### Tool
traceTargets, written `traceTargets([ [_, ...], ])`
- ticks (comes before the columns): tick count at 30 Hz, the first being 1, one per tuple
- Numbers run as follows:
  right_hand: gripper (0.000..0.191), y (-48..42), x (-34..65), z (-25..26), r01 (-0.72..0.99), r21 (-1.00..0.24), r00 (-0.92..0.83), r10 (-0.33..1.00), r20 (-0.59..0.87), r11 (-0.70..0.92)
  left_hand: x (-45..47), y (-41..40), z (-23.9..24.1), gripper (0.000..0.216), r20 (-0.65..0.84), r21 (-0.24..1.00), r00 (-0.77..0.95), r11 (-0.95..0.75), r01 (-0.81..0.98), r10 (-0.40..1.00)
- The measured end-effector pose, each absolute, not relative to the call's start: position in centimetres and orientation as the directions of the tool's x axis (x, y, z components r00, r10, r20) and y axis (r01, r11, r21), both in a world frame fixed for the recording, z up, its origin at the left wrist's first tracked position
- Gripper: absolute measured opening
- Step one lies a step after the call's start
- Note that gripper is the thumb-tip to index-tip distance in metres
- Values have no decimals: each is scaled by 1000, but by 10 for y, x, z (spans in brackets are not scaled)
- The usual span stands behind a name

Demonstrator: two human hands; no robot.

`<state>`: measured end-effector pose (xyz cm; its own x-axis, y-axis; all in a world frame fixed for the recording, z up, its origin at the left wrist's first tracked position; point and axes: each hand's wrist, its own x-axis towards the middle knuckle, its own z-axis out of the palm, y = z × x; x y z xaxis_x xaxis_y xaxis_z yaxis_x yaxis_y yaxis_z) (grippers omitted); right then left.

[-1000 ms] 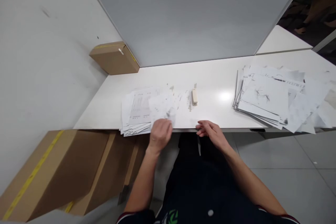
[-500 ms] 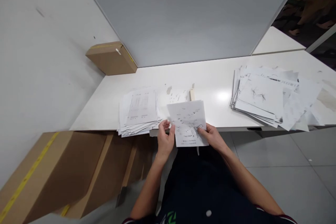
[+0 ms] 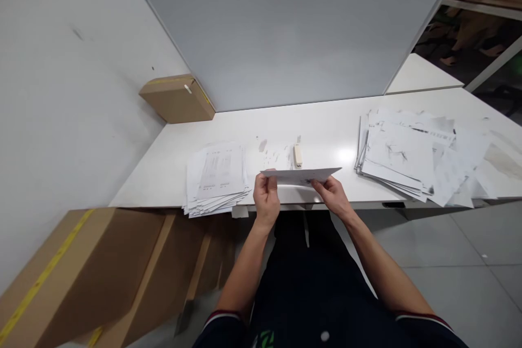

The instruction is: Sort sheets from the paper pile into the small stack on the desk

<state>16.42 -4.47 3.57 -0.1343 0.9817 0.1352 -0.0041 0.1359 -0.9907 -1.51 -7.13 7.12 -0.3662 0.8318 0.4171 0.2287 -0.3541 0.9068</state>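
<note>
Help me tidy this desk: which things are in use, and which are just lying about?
In use: paper sheet, held by left hand and right hand.

Lying about: left paper stack, stapler, right paper pile, small cardboard box.

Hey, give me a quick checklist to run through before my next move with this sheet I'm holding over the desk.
1. Left hand grips the sheet: ok.
2. Right hand grips its other end: ok.
3. Sheet held near level, edge-on to the camera: ok.
4. Stapler on the desk, beyond the sheet: ok.
5. Left stack lying squared: not ok, sheets fanned.
6. Sheet's printed side readable: cannot tell.
</note>
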Motion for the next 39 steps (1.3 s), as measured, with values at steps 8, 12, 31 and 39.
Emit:
traceTargets([
  [8, 31, -40, 165, 19, 35, -992, -132, 984, 118, 123, -10, -66, 65, 23, 399, 913, -353, -332, 235, 846],
  [12, 29, -40, 170, 32, 148, -973, -164, 975, 153, 177, -9, -66, 70, 23, 387, 920, -382, -326, 216, 839],
  [31, 23, -69, 206, 141, 867, 13, -497, 863, 85, 498, -28, -58, 28, 22, 265, 910, -41, -236, 342, 963],
  [39, 27, -73, 227, 107, 582, -808, -379, 911, -166, 95, -32, -45, 63, 23, 138, 984, -67, -129, 124, 988],
])
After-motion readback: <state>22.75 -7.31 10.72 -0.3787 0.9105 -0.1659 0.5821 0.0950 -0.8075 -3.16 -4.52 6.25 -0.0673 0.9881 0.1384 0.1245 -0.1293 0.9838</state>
